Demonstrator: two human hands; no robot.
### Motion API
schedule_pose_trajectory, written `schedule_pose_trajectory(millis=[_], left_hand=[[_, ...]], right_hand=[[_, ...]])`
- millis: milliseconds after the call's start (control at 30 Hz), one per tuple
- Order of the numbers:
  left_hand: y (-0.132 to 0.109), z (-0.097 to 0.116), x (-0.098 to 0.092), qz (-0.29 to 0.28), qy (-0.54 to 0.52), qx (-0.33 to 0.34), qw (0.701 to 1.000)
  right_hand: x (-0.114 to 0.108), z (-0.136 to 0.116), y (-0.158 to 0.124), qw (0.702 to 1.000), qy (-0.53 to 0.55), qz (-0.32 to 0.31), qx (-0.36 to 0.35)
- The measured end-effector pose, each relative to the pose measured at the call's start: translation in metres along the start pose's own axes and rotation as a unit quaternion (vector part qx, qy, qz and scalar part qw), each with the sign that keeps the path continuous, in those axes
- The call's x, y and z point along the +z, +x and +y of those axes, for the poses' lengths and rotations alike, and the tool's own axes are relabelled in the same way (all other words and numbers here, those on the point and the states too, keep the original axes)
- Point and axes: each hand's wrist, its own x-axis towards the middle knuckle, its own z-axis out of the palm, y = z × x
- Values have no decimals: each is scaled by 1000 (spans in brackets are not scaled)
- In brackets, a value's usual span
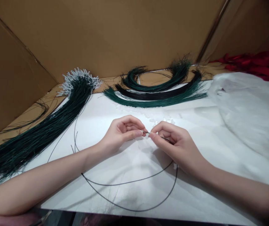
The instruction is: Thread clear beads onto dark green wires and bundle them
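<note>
My left hand [125, 131] is closed in a pinch, thumb against forefinger, where a short piece of thin dark cord [146, 132] enters its fingertips. A tiny whitish spot shows there; whether it is a bead or a nail I cannot tell. Just to the right, my right hand [172, 138] pinches the same cord between thumb and forefinger. From under the right hand, loops of dark cord [134, 209] hang down and curve left beneath my left forearm. Small white pieces [159, 120] lie scattered on the white sheet [195, 131] behind my hands.
A long bundle of dark green cords [54, 128] with white beaded ends [78, 80] lies at left. Curved bundles of green and black cord [158, 94] rest at the back. Clear plastic [249, 106] and red ribbon [256, 64] lie at right. Cardboard walls [125, 34] stand behind.
</note>
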Motion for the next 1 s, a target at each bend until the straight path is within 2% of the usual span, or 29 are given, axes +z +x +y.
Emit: schedule_pose_trajectory(millis=[233,500,1000], left_hand=[[0,0,-1,8,22,-6,1000],[2,-1,-3,-24,15,23,999],[2,-1,1,-21,-23,24,999]], right_hand=[[1,1,0,1000,6,-3,-3],[0,1,-1,1000,4,-6,-4],[1,2,-2,1000,5,-5,-16]])
